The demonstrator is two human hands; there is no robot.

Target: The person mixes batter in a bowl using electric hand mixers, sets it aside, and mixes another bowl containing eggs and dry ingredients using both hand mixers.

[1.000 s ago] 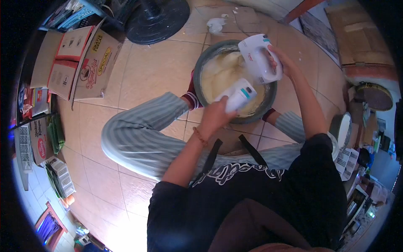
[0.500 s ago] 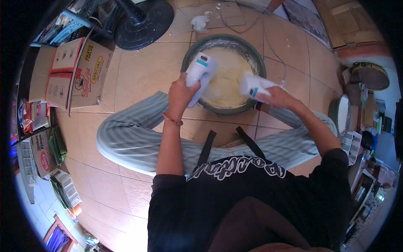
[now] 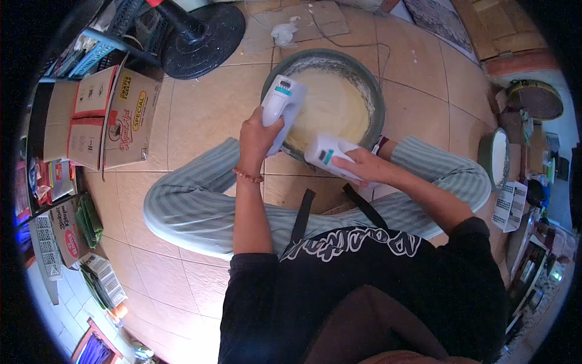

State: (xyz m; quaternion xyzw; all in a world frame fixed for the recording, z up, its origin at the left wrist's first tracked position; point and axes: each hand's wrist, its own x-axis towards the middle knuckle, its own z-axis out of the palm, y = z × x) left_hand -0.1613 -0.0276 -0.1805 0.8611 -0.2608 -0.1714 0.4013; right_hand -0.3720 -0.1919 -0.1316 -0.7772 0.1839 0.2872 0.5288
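A large dark green basin [image 3: 377, 103] on the floor between my legs holds pale yellow batter [image 3: 332, 103], with whitish smears up its inner wall. My left hand [image 3: 257, 136] is wrapped round the handle of a white hand mixer [image 3: 276, 106] over the basin's left rim. In my right hand [image 3: 367, 167] is a second white hand mixer [image 3: 327, 151], tilted across the near right rim. Both mixers carry a teal band near a dark switch. Their beaters are hidden beneath the bodies.
An open cardboard box [image 3: 130, 121] stands to the left, near a round black stand base [image 3: 209, 45]. A crumpled plastic bag [image 3: 284, 34] and a cord [image 3: 351, 45] lie beyond the basin. To the right is another tub [image 3: 498, 159] with white contents.
My right hand has brought its mixer left and toward me, from the basin's right side to the near rim. The left mixer has shifted slightly left.
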